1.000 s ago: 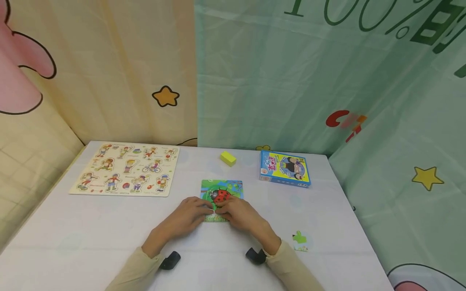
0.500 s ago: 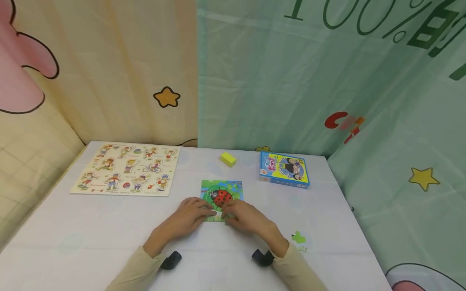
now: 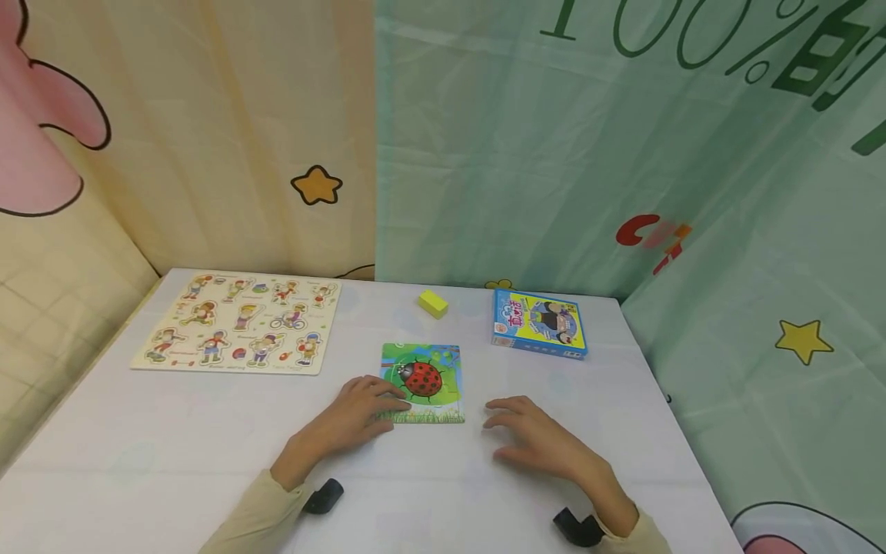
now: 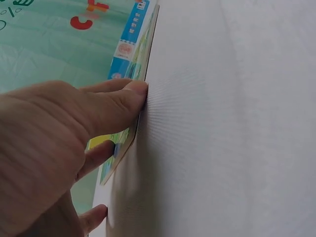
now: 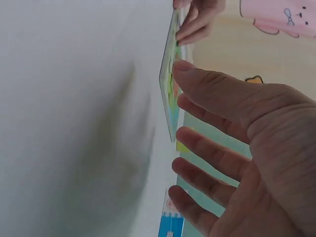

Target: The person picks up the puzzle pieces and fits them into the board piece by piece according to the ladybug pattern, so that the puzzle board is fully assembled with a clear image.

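Observation:
A square jigsaw puzzle [image 3: 422, 378] with a red ladybug on green lies flat in the middle of the table, a strip of printed grass along its near edge. My left hand [image 3: 356, 415] rests at its left side, fingers lying over the lower left part. In the left wrist view the thumb [image 4: 126, 101] is right at the puzzle's near edge. To the right of the puzzle, my right hand [image 3: 536, 440] is apart from it over the table, fingers spread and holding nothing. The right wrist view shows those fingers [image 5: 210, 150] loosely extended.
A wooden board [image 3: 238, 323] with pictures of children lies at the back left. A yellow block [image 3: 433, 304] sits behind the puzzle, and a blue and yellow box [image 3: 540, 323] at the back right. Patterned curtains [image 3: 484, 154] stand behind the white table [image 3: 415, 485].
My right hand has let go of the puzzle and moved right, uncovering its lower right part. The loose green puzzle piece on the right is now hidden by my right arm. My left hand stays put.

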Available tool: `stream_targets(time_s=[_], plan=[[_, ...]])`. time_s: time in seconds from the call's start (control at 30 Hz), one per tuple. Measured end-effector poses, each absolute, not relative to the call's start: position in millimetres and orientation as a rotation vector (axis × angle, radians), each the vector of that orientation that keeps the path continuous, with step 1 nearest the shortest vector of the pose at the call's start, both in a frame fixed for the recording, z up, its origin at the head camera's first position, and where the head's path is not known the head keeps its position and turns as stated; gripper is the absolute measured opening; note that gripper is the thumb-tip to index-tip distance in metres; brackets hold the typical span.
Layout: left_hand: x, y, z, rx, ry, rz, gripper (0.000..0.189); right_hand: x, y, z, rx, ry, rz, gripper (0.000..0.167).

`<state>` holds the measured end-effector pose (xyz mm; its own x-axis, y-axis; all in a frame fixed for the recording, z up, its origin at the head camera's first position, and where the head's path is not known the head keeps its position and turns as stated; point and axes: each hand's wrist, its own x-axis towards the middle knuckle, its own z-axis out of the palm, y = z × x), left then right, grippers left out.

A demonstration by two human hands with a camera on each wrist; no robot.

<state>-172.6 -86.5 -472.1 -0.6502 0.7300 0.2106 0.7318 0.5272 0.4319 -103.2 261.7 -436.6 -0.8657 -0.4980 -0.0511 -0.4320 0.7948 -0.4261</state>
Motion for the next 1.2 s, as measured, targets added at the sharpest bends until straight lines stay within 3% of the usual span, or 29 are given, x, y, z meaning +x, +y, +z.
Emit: stream_targets(time_s=[0.5,0.73,1.2], plan=[[-176,-89,-475,-1.286,-2.770,-0.814,0.033,-63,331,-440,-0.321,2.808,-0.669,0.068],[-177,-88,-476,-1.291,-2.773,-0.841,0.033,-52,350,-441,-0.238,2.783,-0.793,0.066],[-178,-89,-477,-1.300,-2.760,-0.860,0.033,-54,368,-456,-0.460,2.864,-0.907,0.050]])
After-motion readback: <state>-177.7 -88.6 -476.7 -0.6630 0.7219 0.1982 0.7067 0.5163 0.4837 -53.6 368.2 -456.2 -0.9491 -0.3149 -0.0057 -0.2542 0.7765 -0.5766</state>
